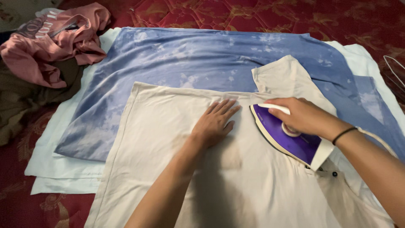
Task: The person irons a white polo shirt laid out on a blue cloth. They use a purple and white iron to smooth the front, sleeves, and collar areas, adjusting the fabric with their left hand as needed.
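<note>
A beige shirt (160, 139) lies spread flat over a blue tie-dyed cloth (181, 59). My left hand (215, 122) presses flat on the shirt's middle, fingers spread and pointing away from me. My right hand (301, 115) grips the handle of a purple and white clothes iron (287, 141), which rests on the shirt just right of my left hand, its tip pointing away. One folded sleeve (287, 78) of the shirt lies beyond the iron. A black band circles my right wrist.
A white sheet (55, 160) lies under the blue cloth on a red patterned mattress (295, 17). A heap of pink and brown clothes (50, 46) sits at the far left. A wire hanger (396, 74) lies at the right edge.
</note>
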